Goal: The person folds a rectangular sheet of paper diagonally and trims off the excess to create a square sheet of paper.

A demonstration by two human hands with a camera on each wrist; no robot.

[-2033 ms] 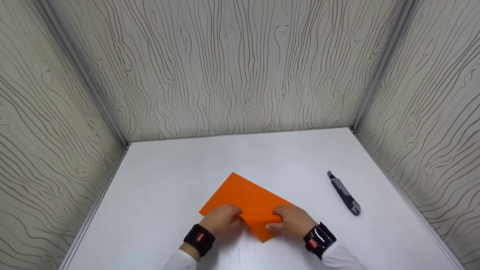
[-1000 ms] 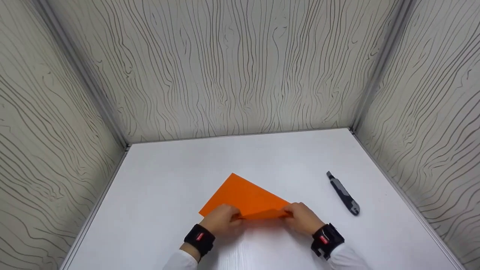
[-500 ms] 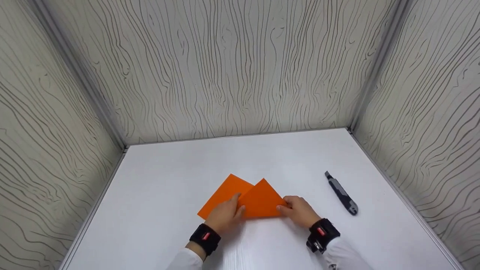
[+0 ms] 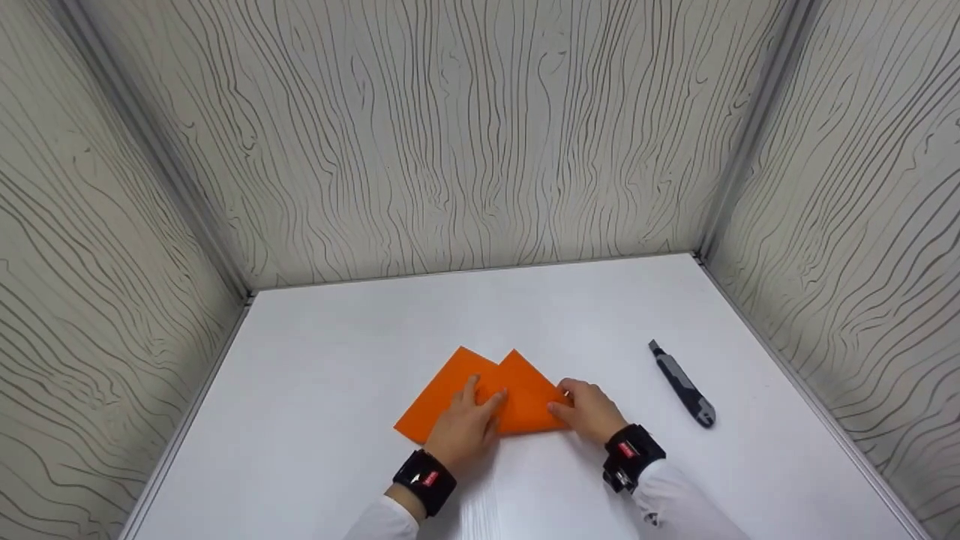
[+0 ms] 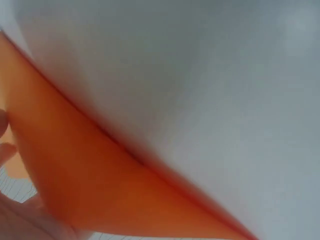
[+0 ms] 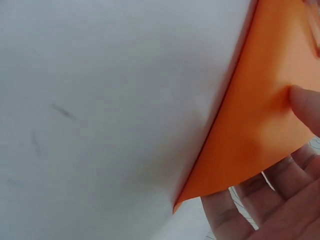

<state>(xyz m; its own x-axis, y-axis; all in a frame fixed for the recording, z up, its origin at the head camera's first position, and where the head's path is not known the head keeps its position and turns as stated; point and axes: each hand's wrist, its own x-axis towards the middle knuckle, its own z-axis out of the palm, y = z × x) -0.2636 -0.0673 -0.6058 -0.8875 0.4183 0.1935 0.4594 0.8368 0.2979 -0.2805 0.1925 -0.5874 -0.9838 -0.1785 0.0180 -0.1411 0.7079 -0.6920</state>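
An orange sheet of paper lies folded over on the white table, with its near flap brought up and away. Two peaks show along its far side, and the fold runs along the near edge. On the left part of the sheet rests my left hand, its fingers spread and touching the paper. My right hand pinches the right corner. In the right wrist view the thumb presses on top of the orange flap, with the other fingers behind its edge. The left wrist view shows the flap standing slightly off the fold.
A grey and black utility knife lies on the table to the right of the paper. Wood-grain panels enclose the table at the back and both sides.
The near corner of the paper has been folded up and away, forming a second peak. That peak has since shifted slightly left. My left hand has moved from gripping the edge to lying on the sheet.
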